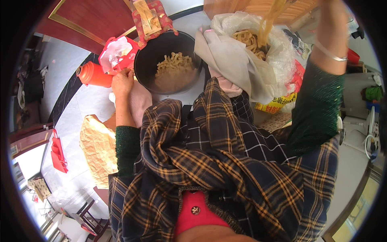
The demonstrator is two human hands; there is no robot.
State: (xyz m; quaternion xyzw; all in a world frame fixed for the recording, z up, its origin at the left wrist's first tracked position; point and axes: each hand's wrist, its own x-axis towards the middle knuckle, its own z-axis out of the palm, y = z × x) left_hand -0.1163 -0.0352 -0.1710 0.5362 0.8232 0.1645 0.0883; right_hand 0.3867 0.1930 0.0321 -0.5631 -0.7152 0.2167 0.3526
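My left hand [122, 82] rests on the left rim of a big black pot [144, 66], next to a red plastic bag [117, 54]. Several pale yellow dough strips [174, 64] lie inside the pot. My right arm is raised high at the upper right, with a thin bangle [331, 54] on the wrist. My right hand [331, 16] is mostly cut off by the top edge. A long bunch of yellow strips [269, 22] hangs from above into a clear plastic bag [278, 48] that holds more strips [246, 39].
An orange bottle [92, 74] lies left of the pot. A crumpled yellow paper [98, 149] lies on the tiled floor. A beige cloth [234, 64] drapes between pot and bag. A yellow printed sack [276, 104] sits under the bag. My plaid jacket fills the foreground.
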